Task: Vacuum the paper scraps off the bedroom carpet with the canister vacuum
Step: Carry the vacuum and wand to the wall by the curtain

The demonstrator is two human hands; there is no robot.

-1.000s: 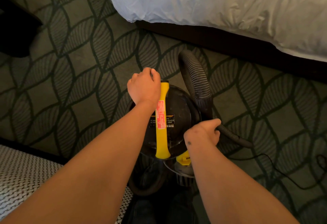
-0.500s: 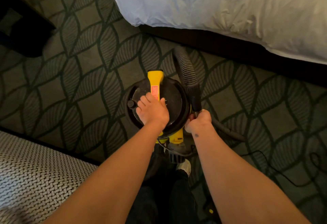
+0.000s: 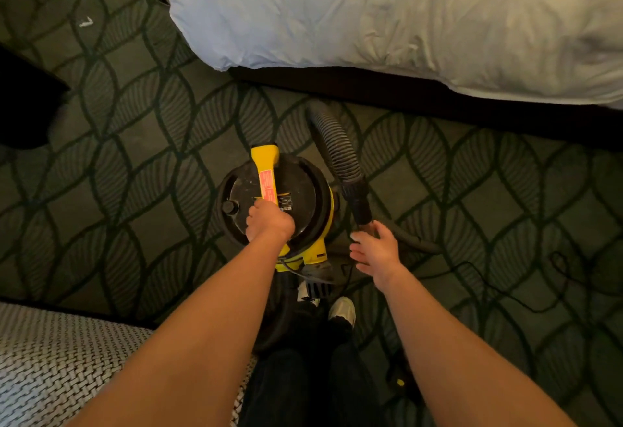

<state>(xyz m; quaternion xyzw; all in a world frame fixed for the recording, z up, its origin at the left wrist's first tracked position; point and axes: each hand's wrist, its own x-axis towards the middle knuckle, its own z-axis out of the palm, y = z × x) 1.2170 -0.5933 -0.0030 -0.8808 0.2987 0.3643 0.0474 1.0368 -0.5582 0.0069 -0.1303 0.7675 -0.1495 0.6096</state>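
A black and yellow canister vacuum (image 3: 300, 197) stands on the leaf-patterned carpet (image 3: 135, 163) in front of my feet. My left hand (image 3: 269, 222) grips the near part of its yellow top handle (image 3: 264, 170). A ribbed black hose (image 3: 337, 146) arcs up on the vacuum's right and ends in a black cuff (image 3: 357, 200). My right hand (image 3: 376, 253) is just below that cuff, fingers spread and relaxed, holding nothing. One white paper scrap (image 3: 86, 22) lies on the carpet at the far left.
A bed with a white duvet (image 3: 404, 15) on a dark base fills the top right. A woven grey seat (image 3: 60, 366) is at bottom left and a dark piece of furniture (image 3: 23, 106) at the left edge. The black power cord (image 3: 526, 295) snakes over the carpet on the right.
My right hand has let go of the hose cuff and opened. The left hand slid down the handle towards me. The view has pulled back from the vacuum.
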